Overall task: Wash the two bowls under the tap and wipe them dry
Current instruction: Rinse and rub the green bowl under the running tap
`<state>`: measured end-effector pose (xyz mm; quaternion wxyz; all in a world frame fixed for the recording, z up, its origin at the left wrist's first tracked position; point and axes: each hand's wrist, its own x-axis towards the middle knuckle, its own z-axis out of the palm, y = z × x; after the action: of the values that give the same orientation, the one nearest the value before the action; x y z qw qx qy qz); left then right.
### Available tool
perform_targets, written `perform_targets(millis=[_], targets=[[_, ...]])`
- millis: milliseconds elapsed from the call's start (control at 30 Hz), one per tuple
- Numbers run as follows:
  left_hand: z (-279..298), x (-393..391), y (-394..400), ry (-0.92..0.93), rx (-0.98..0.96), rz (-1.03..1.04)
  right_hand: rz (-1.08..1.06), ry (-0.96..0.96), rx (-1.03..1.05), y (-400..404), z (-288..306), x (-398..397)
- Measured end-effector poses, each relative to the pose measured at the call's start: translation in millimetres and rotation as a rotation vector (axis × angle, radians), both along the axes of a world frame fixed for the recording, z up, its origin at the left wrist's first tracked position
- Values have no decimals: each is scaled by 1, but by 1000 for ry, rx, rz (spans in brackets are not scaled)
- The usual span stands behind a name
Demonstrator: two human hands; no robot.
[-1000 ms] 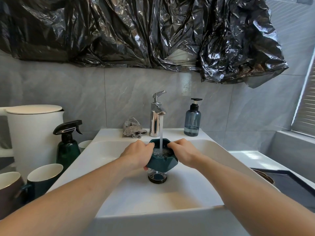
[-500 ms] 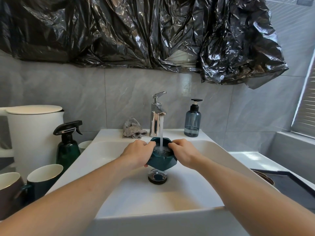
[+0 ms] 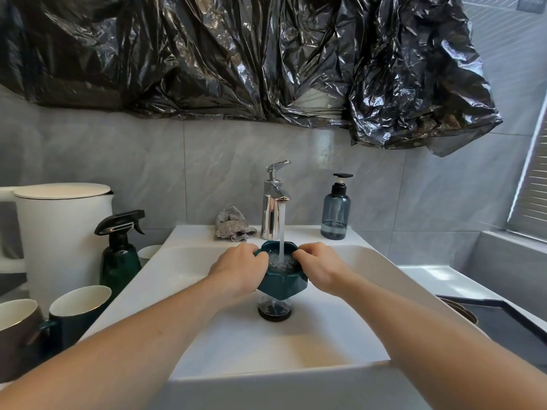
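A crumpled black plastic sheet [image 3: 251, 63] hangs across the far wall, its lower edge well above the tap. Below it the white sink [image 3: 275, 374] fills the middle of the scene, its near rim running straight across between the two forearms and its left and right walls sloping outward; the basin floor near the person is bare white down to the dark drain [image 3: 274, 311]. Left of the sink stands a white lidded bin [image 3: 59, 232], with a dark green spray bottle [image 3: 120, 255] just beside the sink's left edge and two cups, a green cup [image 3: 78, 312] and a brown cup [image 3: 14, 329], crowded at the near left. On the far ledge the chrome tap [image 3: 273, 202] stands in the centre, a crumpled grey cloth [image 3: 232, 224] to its left and a blue soap dispenser [image 3: 336, 211] to its right, each apart from the tap. Water falls from the spout in a straight stream into the dark green bowl [image 3: 282, 279], which is held upright above the drain, clear of the basin floor and walls. The left hand [image 3: 239, 270] grips the bowl's left rim with curled fingers; the right hand [image 3: 321, 266] grips the right rim likewise. Foamy water sits inside the bowl. Only one bowl can be made out
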<state>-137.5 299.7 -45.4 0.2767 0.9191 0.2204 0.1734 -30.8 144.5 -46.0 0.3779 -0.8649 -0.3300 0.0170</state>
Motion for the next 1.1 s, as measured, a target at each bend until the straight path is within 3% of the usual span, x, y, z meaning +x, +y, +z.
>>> perform_targets(millis=[667, 800, 967, 1100], targets=[[1, -1, -3, 35, -96, 23, -29, 46, 30, 1, 1, -2], [1, -1, -3, 27, -94, 22, -116, -27, 162, 2, 4, -5], [-4, 3, -7, 60, -18, 31, -219, -253, 393, 3, 41, -10], [-2, 4, -4, 29, -56, 23, -164, -429, 386, 25, 93, 1]])
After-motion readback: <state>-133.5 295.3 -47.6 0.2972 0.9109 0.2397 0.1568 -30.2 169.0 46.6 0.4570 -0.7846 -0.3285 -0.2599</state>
